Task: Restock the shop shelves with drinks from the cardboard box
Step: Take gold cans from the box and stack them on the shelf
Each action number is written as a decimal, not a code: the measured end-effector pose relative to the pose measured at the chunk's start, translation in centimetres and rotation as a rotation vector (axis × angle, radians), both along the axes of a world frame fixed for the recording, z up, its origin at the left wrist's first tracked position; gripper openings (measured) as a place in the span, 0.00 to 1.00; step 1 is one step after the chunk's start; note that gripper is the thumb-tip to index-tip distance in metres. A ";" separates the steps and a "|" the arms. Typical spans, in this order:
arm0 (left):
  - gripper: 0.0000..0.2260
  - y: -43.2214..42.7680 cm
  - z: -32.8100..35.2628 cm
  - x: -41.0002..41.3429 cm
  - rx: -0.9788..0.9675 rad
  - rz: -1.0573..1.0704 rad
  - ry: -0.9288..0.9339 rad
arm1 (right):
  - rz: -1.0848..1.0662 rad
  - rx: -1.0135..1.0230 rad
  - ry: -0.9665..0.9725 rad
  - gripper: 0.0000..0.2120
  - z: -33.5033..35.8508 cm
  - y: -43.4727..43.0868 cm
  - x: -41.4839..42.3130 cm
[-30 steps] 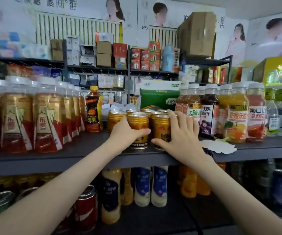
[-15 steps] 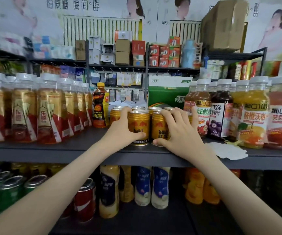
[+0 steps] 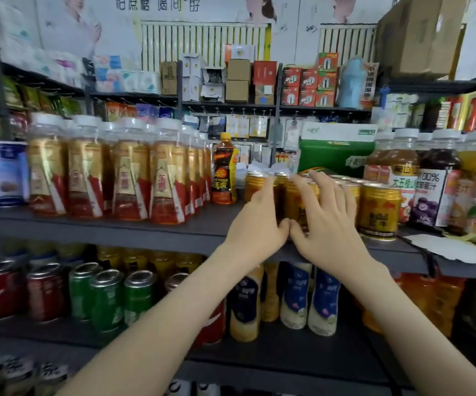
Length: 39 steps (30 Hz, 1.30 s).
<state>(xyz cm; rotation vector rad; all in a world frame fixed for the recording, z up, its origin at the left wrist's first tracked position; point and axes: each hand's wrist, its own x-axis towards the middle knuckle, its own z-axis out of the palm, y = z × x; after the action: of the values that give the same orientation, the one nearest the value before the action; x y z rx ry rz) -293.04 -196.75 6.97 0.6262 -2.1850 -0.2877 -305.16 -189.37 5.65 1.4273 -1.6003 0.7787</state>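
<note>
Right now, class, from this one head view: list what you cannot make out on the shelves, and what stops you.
1) Gold cans: head view, the middle ones covered by the left hand and right hand.
2) Whether the left hand grips a can: its own back hides the palm.
3) Bottom-left cans: blurred, cut by the lower edge.
4) Cardboard box, top right: cut by the top edge.

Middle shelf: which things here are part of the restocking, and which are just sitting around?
Job: gold cans, left hand and right hand at them, grey shelf.
Just sitting: orange-capped bottle, green box, white card, juice bottles.
</note>
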 end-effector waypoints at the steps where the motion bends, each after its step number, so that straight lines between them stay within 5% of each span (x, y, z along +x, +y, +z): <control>1: 0.31 0.0 -0.7 2.2 -0.047 0.010 0.046 | 0.044 -0.009 -0.008 0.31 -0.6 -0.4 2.3; 8: 0.22 -2.7 -11.9 27.6 -0.007 0.282 0.041 | 0.492 0.190 -0.079 0.25 -10.2 -7.3 25.1; 19: 0.22 -3.3 -32.8 64.0 0.730 0.953 -0.232 | 0.852 1.055 -0.090 0.26 -31.3 -17.2 56.0; 29: 0.20 -6.4 -49.4 79.0 1.225 1.308 -0.256 | 0.816 1.597 -0.120 0.28 -50.7 -29.4 71.8; 33: 0.21 -9.7 -57.6 81.1 1.395 1.289 -0.223 | 0.609 1.865 -0.123 0.30 -59.6 -33.9 74.1; 39: 0.24 -13.0 -74.9 81.9 1.589 1.167 -0.244 | 0.362 1.965 -0.232 0.32 -75.1 -37.9 77.0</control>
<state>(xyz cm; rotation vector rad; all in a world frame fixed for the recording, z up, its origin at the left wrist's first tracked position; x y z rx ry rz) -211.10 -209.74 -67.94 2.6341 -0.9816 -1.2858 -228.20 -227.32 -69.49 2.9589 -2.2827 -0.9984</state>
